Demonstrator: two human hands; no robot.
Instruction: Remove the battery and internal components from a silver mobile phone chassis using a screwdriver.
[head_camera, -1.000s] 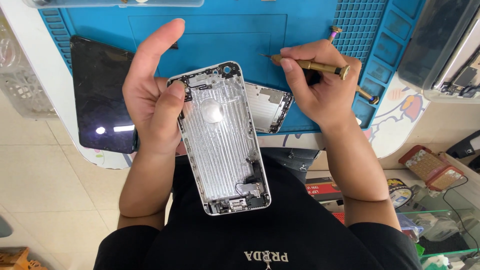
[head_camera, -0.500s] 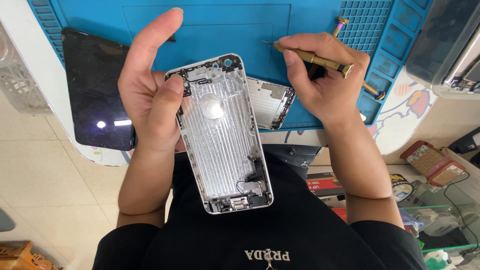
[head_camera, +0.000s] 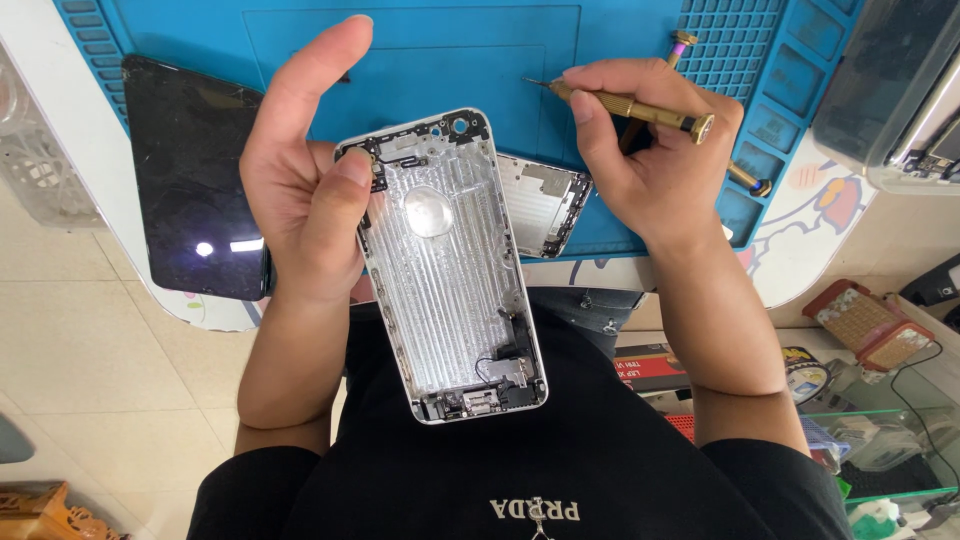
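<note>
While the left hand (head_camera: 300, 190) grips an opened phone shell (head_camera: 445, 270), its thumb presses on the shell's top left corner and its pointer finger sticks up, touching nothing. This silver shell is the back half of a phone, with its inside facing up. It has ridges, a shiny round spot near the top and small dark parts at the bottom. It is held up in the air, just in front of the blue mat (head_camera: 460, 60) and over the person's black shirt (head_camera: 520, 470).

Over the mat, the right hand (head_camera: 655, 150) is closed around a gold screwdriver (head_camera: 630, 105). The fingers pinch it near the thin tip, and the tip points left, above the bare blue. The thick end sticks out past the hand to the right.

On the near edge of the mat, another silver phone part (head_camera: 540, 205) lies flat, partly hidden behind the held shell. Left of the mat, a black phone screen (head_camera: 195, 190) rests on the white table (head_camera: 70, 130), just touching the mat's side. Toward the right end of the mat lie two more small tools, one with a purple tip (head_camera: 683, 42) by the little square pockets and one with a gold end (head_camera: 750, 182) beside the right hand. Right of the mat sits a clear plastic box (head_camera: 890, 90).
</note>
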